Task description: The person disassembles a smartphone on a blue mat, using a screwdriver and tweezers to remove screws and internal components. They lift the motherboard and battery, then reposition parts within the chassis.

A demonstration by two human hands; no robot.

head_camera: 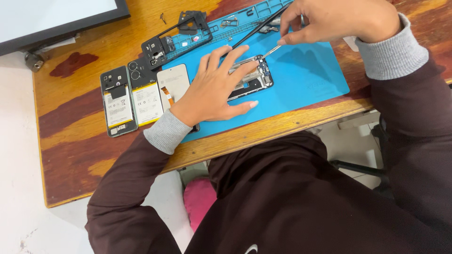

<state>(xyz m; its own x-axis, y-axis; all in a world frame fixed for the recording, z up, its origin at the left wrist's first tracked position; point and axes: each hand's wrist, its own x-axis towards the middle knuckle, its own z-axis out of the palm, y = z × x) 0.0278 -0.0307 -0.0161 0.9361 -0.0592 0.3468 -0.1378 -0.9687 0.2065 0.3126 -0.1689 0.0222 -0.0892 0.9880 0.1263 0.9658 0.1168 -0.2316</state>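
a: what is sitting under the hands?

b: an opened phone frame (249,77) is lying on the blue mat (306,75), toward the worktop's (75,136) near edge, with its circuit board showing at the end away from the wrist.

a: and the left hand (214,89)?

b: it is pressing flat on the frame, fingers (235,75) spread wide, gripping nothing.

a: the right hand (339,19)?

b: its fingers (294,37) are pinching shut on thin tweezers (269,51), the tip touching the board. a long black rod (256,29) is passing just beside that hand; i cannot tell whether it is being held.

a: what else is lying around?

b: two opened phones with batteries (129,96) and a pale panel (173,82) are lying side by side just left of the wrist. a black phone frame (176,35) is resting across the mat's far left corner, small parts (230,22) beside it. a monitor (61,19) is standing at the worktop's far left corner.
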